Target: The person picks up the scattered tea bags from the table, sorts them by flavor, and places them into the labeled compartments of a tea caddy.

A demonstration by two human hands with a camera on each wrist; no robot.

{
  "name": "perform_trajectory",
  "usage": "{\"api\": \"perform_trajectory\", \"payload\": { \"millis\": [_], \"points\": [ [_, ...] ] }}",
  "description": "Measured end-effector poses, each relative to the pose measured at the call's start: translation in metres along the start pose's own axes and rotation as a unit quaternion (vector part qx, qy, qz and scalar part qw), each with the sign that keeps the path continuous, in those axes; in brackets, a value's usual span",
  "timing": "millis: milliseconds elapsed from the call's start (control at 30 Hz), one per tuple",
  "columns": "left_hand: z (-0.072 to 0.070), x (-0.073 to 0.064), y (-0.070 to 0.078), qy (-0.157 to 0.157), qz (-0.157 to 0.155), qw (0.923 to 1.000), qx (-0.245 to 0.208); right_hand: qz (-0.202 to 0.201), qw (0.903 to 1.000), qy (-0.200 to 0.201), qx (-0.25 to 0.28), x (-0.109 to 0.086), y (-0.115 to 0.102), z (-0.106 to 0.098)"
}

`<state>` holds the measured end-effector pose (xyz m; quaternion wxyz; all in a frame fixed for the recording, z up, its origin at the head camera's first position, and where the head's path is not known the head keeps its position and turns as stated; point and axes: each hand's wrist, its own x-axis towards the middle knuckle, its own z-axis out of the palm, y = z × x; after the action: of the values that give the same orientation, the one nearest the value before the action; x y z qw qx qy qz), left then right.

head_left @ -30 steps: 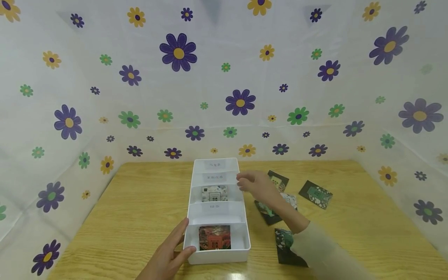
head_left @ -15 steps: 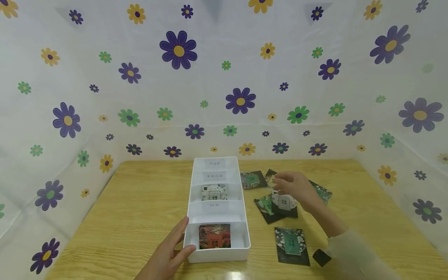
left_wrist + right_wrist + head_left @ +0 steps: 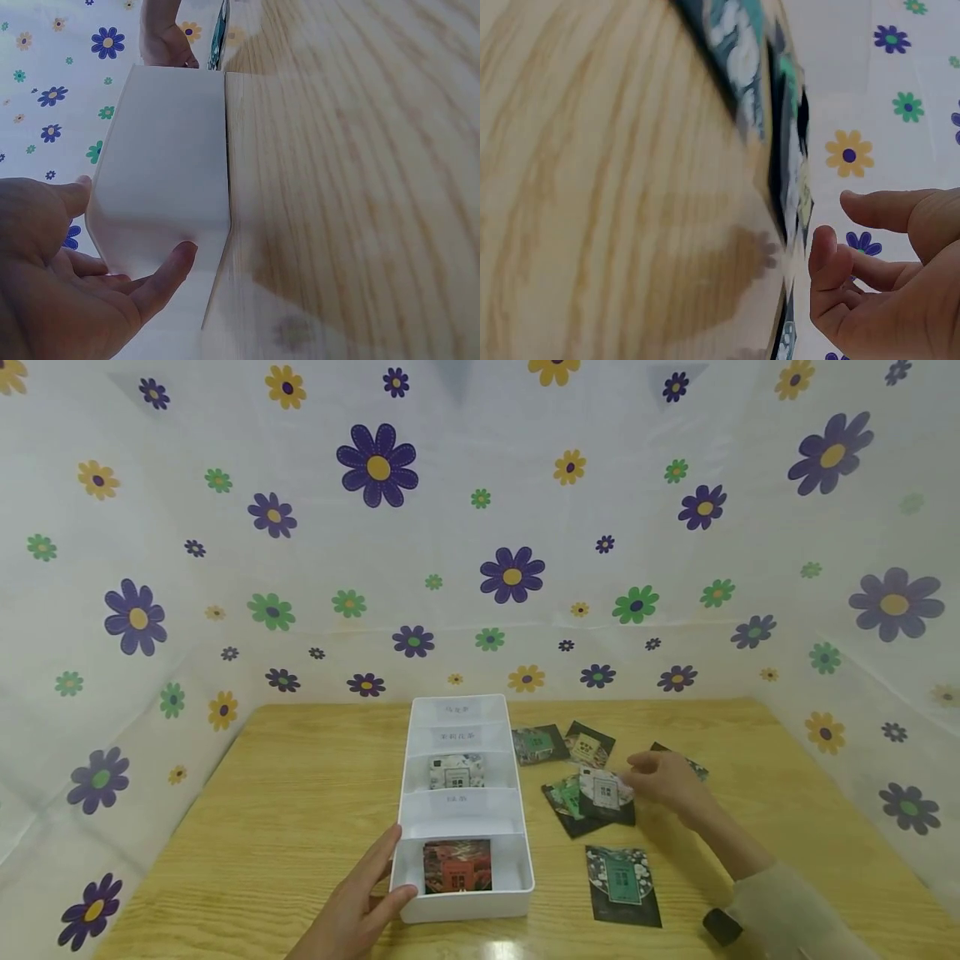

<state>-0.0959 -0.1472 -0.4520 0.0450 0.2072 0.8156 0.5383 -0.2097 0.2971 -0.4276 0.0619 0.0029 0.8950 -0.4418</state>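
My left hand point(image 3: 360, 893) grips the near left corner of a white divided box point(image 3: 468, 907), thumb on the front rim and fingers along the left side. Up close, the left wrist view has these fingers against the box's plain wall point(image 3: 165, 150). Red tea sachets point(image 3: 457, 866) lie in the nearest compartment, and a white floral sachet point(image 3: 456, 772) in the middle one. My right hand point(image 3: 671, 785) hovers by a sachet with a white label point(image 3: 603, 789), fingers loosely bent; in the right wrist view this hand point(image 3: 885, 277) holds nothing.
Beside the box's right edge lies a green-labelled sachet point(image 3: 536, 743), near a yellow-labelled one point(image 3: 590, 745). A green sachet point(image 3: 567, 802) is partly under the white-labelled one. Another sachet point(image 3: 621, 885) lies nearer me; one more point(image 3: 699, 769) sits behind my right hand. Flowered cloth point(image 3: 450, 527) surrounds the table.
My right hand has moved rightward from the box's right edge, across the sachets, uncovering the green-labelled sachet by the box and the white-labelled one. The left hand stays on the box.
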Motion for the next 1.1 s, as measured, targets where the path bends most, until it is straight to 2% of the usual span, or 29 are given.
{"api": "perform_trajectory", "payload": {
  "millis": [167, 367, 600, 900, 1100],
  "points": [
    [0.000, 0.001, 0.001, -0.004, -0.008, 0.9999, -0.007, -0.010, 0.9983, 0.008, -0.057, 0.006, 0.007, 0.002],
    [0.000, 0.001, 0.002, -0.007, -0.012, 0.9999, -0.002, -0.029, 0.9926, -0.006, -0.118, 0.011, 0.011, 0.005],
    [0.001, 0.000, 0.002, 0.002, -0.016, 0.9998, 0.007, -0.060, 0.9878, -0.002, -0.144, 0.014, 0.011, 0.008],
    [0.001, 0.001, 0.002, 0.007, -0.025, 0.9997, 0.002, -0.081, 0.9834, -0.027, -0.160, 0.018, 0.009, 0.006],
    [0.002, 0.000, 0.001, 0.006, -0.015, 0.9999, 0.004, -0.065, 0.9843, -0.045, -0.158, 0.024, 0.012, 0.004]
  ]
}}
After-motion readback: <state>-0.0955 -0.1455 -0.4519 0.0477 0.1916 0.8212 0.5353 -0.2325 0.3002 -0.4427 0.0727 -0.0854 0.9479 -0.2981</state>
